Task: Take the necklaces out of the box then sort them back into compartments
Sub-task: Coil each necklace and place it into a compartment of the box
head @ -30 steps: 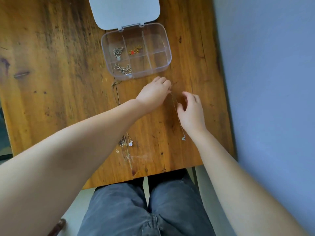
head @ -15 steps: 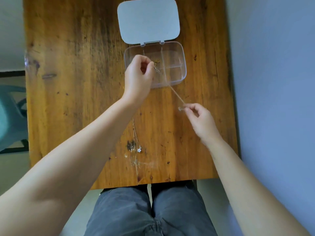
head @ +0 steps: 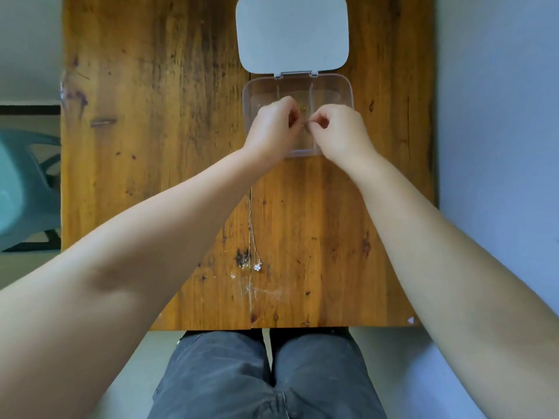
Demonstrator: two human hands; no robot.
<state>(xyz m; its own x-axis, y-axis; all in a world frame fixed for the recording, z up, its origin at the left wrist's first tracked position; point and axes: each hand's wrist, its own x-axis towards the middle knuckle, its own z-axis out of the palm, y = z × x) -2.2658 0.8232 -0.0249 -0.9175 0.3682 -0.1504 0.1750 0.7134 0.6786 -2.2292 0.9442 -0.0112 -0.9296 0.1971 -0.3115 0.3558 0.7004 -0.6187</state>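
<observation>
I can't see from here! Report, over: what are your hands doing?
Both hands, left and right, pinched together over the open box. Held chain too fine to see. One necklace on table. Nothing blocking.

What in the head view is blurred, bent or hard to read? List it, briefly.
Head view: soft, even daylight with no hard shadows; the wide lens bows the table edges and swells the forearms near the frame; the clear box shows little against the wood, and both hands, left hand and right hand, hide most of its contents; the thin chain on the table is faint, though its pendant shows.
</observation>
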